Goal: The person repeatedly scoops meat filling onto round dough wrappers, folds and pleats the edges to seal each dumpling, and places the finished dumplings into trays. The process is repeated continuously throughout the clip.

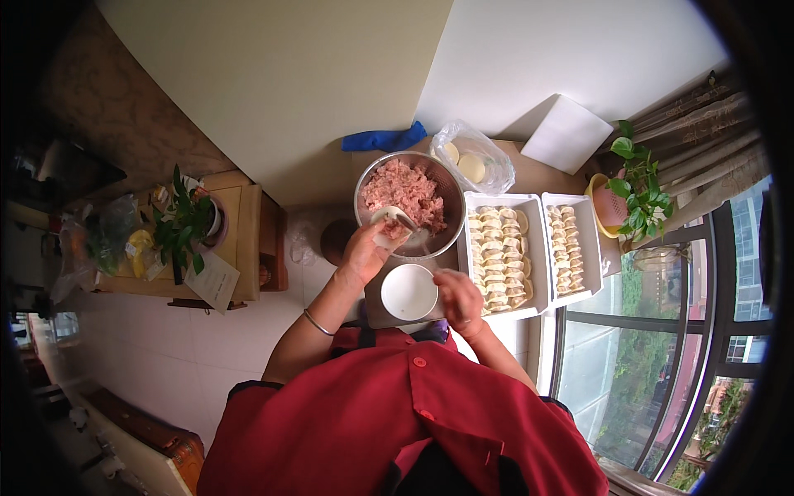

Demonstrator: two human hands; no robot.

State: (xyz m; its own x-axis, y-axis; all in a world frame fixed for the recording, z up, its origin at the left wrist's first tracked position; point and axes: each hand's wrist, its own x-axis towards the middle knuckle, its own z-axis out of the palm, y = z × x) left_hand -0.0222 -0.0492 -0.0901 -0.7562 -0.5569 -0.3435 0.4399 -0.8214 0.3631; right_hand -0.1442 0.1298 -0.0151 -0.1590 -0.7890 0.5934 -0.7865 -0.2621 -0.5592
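Observation:
My left hand [365,253] holds a round dough wrapper [381,239] with a lump of minced meat filling [392,228] on it, above the near rim of a metal basin [460,217]. Pink minced meat [403,186] fills much of that basin. A dark, spoon-like utensil [406,221] overlaps the wrapper's right edge; how it is supported is unclear. Blurred, my right hand [460,301] is at the right rim of a white bowl [409,292], fingers partly curled. Whether it touches the bowl or pinches anything cannot be made out.
Right of the basin, two white trays [543,273] [597,248] hold rows of folded dumplings [504,260]. Behind are a clear plastic bag [496,155] with round wrappers [471,167], a blue cloth [384,139] and a white board [567,133]. A potted plant [639,180] stands by the window.

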